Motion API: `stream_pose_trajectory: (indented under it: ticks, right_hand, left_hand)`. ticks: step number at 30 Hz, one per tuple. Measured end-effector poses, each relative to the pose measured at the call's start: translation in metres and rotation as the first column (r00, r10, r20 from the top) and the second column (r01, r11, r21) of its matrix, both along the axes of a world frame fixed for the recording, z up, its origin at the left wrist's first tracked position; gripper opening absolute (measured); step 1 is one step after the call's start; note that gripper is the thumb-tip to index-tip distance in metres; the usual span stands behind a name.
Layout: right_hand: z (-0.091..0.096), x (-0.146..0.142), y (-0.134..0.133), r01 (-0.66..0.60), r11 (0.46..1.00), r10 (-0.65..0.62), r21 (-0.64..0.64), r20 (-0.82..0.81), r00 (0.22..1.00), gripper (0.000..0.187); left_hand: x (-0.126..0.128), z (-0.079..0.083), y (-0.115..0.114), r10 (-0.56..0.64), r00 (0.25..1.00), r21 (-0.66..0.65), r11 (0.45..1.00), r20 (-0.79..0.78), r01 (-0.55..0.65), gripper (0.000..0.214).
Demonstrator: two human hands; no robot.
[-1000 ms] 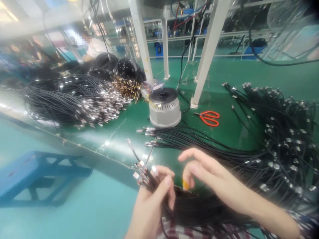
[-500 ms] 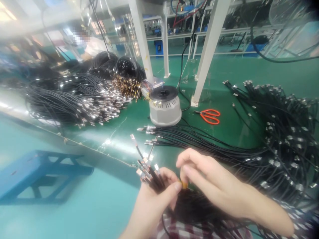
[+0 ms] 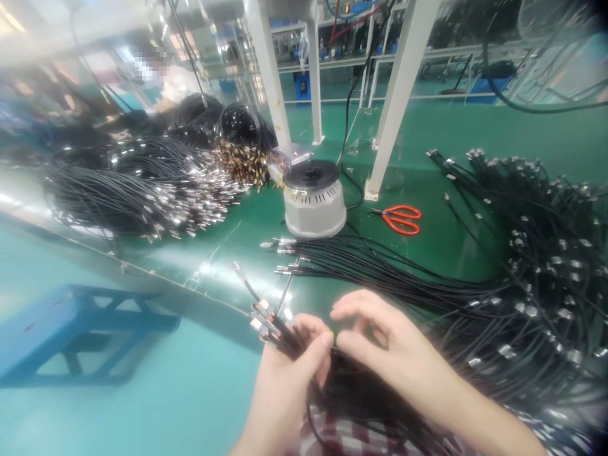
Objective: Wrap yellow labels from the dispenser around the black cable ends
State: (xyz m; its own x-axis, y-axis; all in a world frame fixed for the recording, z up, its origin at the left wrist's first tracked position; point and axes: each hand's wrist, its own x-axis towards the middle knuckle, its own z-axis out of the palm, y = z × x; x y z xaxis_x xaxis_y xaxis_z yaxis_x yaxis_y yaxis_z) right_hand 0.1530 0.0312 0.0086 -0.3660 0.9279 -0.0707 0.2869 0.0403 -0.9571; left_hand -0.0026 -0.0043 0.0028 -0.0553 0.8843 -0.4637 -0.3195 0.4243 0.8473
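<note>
My left hand (image 3: 299, 367) is closed around a bundle of black cables (image 3: 288, 340), whose bare metal ends stick out toward the upper left. One cable end (image 3: 244, 278) stands apart from the others. At the left thumb tip a small yellowish bit shows, too small to name. My right hand (image 3: 380, 339) hovers just right of that thumb, index finger and thumb apart, with nothing visible between them. The bundle's lower part runs under my right hand, toward the lap, and is partly hidden.
Beyond my hands lie more loose cables (image 3: 361, 263), a grey round device with a black disc (image 3: 315, 206), and orange-handled scissors (image 3: 401, 220). Cable heaps (image 3: 142, 183) fill the left; another pile (image 3: 546, 253) covers the right. A blue stool (image 3: 71, 335) stands left. A person sits farther back.
The orange-yellow piece seen between my hands has mostly gone from sight. My left hand and its cables have shifted slightly left and up; the right hand's thumb and index finger have spread apart.
</note>
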Motion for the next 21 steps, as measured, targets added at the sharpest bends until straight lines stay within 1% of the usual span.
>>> stream_pose_trajectory:
  ticks: [1, 3, 4, 6, 7, 10, 12, 15, 19, 21]
  right_hand:
    - [-0.001, 0.000, 0.000, -0.003, 1.000, 0.003, 0.022, 0.007, 1.000, 0.005]
    - [0.000, 0.001, 0.003, 0.029, 0.998, -0.030, 0.058, 0.006, 1.000, 0.011]
    - [0.002, 0.001, 0.007, 0.061, 0.997, -0.060, 0.056, -0.013, 0.998, 0.013]
    - [0.007, 0.000, 0.015, 0.109, 0.994, -0.109, -0.006, -0.085, 0.990, 0.014]
    - [0.010, -0.002, 0.018, 0.110, 0.993, -0.115, -0.042, -0.136, 0.984, 0.014]
    - [0.017, -0.018, 0.026, 0.025, 0.992, -0.057, -0.124, -0.266, 0.962, 0.008]
    - [0.019, -0.031, 0.028, -0.031, 0.984, -0.027, -0.178, -0.314, 0.949, 0.013]
    - [0.019, -0.042, 0.030, -0.056, 0.971, -0.026, -0.232, -0.338, 0.941, 0.018]
    - [0.014, -0.038, 0.032, -0.004, 0.959, -0.091, -0.283, -0.321, 0.943, 0.021]
    - [0.012, -0.031, 0.033, 0.027, 0.951, -0.129, -0.308, -0.318, 0.939, 0.025]
  left_hand:
    - [0.000, 0.000, 0.000, -0.003, 1.000, 0.005, 1.000, -0.002, 0.003, 0.027]
    - [-0.001, 0.001, -0.001, -0.017, 1.000, 0.024, 1.000, 0.002, 0.017, 0.027]
    - [-0.002, 0.001, -0.001, -0.022, 1.000, 0.038, 0.999, 0.010, 0.022, 0.028]
    - [-0.003, 0.003, 0.000, -0.040, 0.998, 0.060, 0.997, 0.046, 0.037, 0.027]
    - [-0.003, 0.004, 0.000, -0.064, 0.996, 0.065, 0.996, 0.066, 0.059, 0.024]
    - [-0.004, 0.005, 0.001, -0.135, 0.988, 0.044, 0.990, 0.079, 0.132, 0.019]
    - [-0.003, 0.006, 0.000, -0.143, 0.988, 0.006, 0.990, 0.052, 0.143, 0.024]
    - [-0.003, 0.005, -0.001, -0.127, 0.991, -0.033, 0.991, 0.044, 0.128, 0.030]
    - [-0.006, 0.005, -0.001, -0.129, 0.989, 0.057, 0.991, 0.077, 0.124, 0.022]
    - [-0.009, 0.005, -0.001, -0.114, 0.990, 0.068, 0.992, 0.077, 0.109, 0.019]
